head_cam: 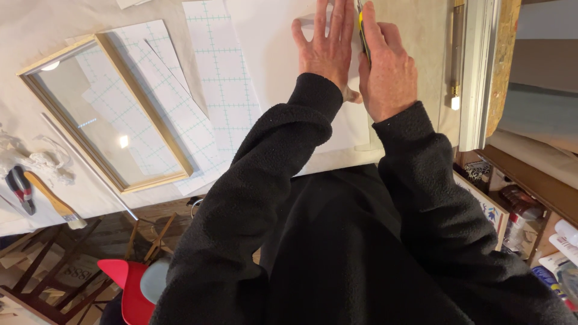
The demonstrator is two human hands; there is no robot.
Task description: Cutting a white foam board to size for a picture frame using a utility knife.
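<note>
Two hands work together: keep your left hand (323,45), fingers spread, pressing the white sheet (271,66) flat while your right hand (387,66), fingers pinching the yellow-handled knife (363,33), draws steadily.

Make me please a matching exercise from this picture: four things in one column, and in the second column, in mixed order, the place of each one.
Things:
1. wooden frame
2. paintbrush
3. left hand
4. yellow knife

Places:
A. pressed flat on the white sheet
B. gripped in the right hand
C. at the left edge of the table, beside red-handled pliers
D. lying over gridded paper strips, left of the arms

Pairs: 1-D, 2-C, 3-A, 4-B
</note>
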